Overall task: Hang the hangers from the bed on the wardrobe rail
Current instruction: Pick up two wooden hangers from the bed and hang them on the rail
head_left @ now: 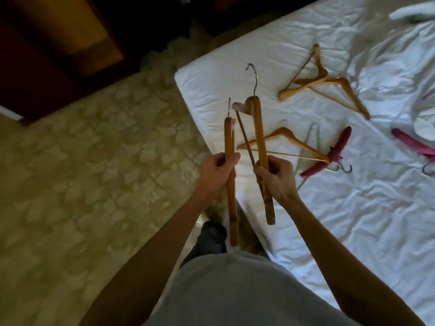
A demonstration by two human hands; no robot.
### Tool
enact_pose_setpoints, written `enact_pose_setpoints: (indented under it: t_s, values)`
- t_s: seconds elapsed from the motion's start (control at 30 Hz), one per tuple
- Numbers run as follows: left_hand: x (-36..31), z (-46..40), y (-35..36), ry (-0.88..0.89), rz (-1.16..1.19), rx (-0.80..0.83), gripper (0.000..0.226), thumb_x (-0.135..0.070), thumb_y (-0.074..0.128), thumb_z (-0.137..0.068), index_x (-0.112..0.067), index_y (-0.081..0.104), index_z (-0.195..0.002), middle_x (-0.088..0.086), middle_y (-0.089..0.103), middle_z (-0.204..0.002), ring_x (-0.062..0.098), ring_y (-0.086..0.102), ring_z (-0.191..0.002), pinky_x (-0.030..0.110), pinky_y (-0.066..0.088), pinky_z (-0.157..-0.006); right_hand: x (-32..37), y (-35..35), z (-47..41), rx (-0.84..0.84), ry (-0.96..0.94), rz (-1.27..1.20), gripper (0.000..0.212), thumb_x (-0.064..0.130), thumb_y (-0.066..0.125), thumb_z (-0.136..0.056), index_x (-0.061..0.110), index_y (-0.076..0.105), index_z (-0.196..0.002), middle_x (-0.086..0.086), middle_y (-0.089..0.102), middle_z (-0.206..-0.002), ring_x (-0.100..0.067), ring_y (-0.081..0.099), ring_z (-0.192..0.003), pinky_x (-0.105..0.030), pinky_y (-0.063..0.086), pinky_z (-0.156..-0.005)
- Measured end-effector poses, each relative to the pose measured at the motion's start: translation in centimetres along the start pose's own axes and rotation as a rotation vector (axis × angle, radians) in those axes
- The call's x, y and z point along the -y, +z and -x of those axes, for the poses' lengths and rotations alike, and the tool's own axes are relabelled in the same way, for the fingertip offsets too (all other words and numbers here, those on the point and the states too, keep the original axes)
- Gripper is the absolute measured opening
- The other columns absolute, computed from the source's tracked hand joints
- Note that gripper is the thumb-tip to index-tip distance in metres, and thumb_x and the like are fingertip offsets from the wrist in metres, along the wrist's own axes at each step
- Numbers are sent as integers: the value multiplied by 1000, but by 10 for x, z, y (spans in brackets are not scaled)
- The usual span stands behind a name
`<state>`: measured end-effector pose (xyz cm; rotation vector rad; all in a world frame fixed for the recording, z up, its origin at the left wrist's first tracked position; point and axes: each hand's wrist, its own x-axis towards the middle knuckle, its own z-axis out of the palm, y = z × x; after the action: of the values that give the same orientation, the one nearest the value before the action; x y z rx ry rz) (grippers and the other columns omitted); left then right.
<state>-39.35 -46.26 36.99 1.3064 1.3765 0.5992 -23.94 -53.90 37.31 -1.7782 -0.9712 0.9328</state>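
Note:
My left hand (217,171) grips a wooden hanger (229,137) seen edge-on, its metal hook pointing up. My right hand (275,175) grips a second wooden hanger (259,128), also edge-on, with its hook up and its thin crossbar angled to the left. Both are held over the corner of the bed (329,220). On the white sheet lie more wooden hangers: one (289,137) just beyond my right hand and two overlapping ones (329,83) farther back. A pink padded hanger (334,154) lies to the right, another (414,144) at the right edge.
Patterned beige carpet (94,172) covers the floor to the left of the bed. Dark wooden furniture (47,55) stands at the top left. A pale thin hanger (310,142) lies between the wooden and pink ones. White cloth (412,10) sits at the top right.

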Motion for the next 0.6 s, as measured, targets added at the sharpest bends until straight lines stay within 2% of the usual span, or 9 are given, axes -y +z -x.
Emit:
enact_pose_setpoints:
  t_s: [0.13,0.27,0.4,0.47,0.6]
  values:
    - [14,-23,-92,34,98,-124,32,-31,68,-96,-6,71,-76,1,65,-61,10,62,-53,23,53,-58,45,87,-37,141,-100,76,9,13,69,-86,15,70,-77,-3,70,-67,-21,69,-60,-38,62,-63]
    - [25,-56,-188,9,201,-248,35,-32,68,-95,-6,67,-72,3,62,-59,13,58,-50,25,50,-53,97,188,-75,269,-156,90,11,18,68,-89,24,68,-79,6,70,-69,-10,68,-60,-24,58,-62]
    - [32,-95,-280,-4,242,-330,38,-36,70,-92,-5,69,-70,5,65,-60,15,59,-52,31,49,-57,142,280,-104,307,-176,57,6,15,71,-88,12,72,-83,4,70,-66,-7,64,-55,-21,54,-56]
    - [30,-110,-322,18,251,-363,41,-39,70,-91,-2,69,-71,6,66,-61,18,60,-56,35,50,-60,166,320,-116,329,-177,34,7,17,71,-89,12,72,-85,5,69,-65,-7,64,-56,-21,54,-56]
    - [26,-138,-398,14,280,-426,38,-37,70,-92,-2,72,-78,5,67,-63,14,59,-56,26,48,-57,214,386,-139,388,-206,1,6,21,70,-89,16,71,-85,7,69,-64,-10,64,-60,-24,56,-61]
